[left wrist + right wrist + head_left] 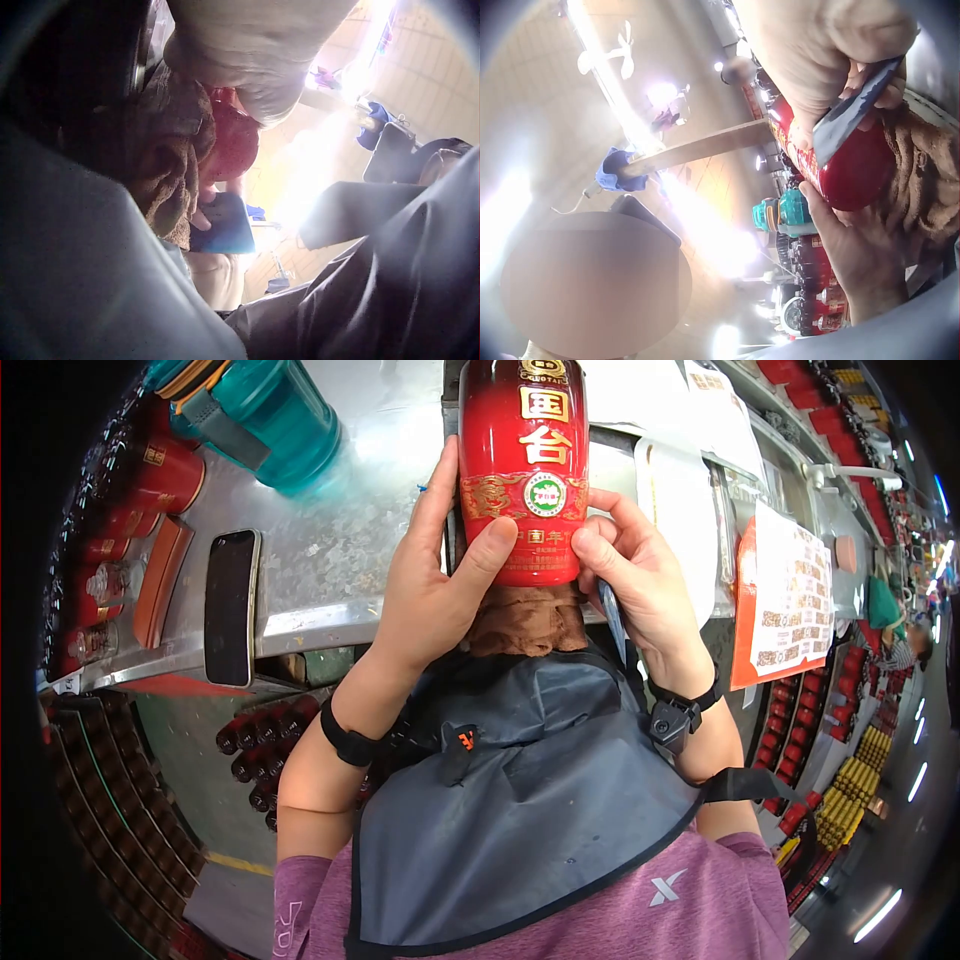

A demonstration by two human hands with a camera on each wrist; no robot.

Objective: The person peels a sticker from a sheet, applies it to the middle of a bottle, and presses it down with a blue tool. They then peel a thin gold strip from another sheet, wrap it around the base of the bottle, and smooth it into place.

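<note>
A glossy red bottle (525,490) with gold lettering and a round green-and-white label lies over a brown cloth (530,622) at the bench edge. My left hand (428,588) grips its left side, thumb across the front and fingers along the flank. On the other side, my right hand (645,575) has its thumb tip at the bottle's lower right edge. Held in that hand is a flat blue-grey piece with a straight edge (859,109), like a scraper, slanting beside the bottle in the right wrist view. The bottle's base (234,142) shows in the left wrist view.
On the metal bench (330,550) stand a teal jug (300,435) and a black-screened phone (230,610) near the front edge. Red containers (165,480) crowd the left. A red-edged printed sheet (790,600) hangs at the right. Rows of dark bottles (265,745) stand below.
</note>
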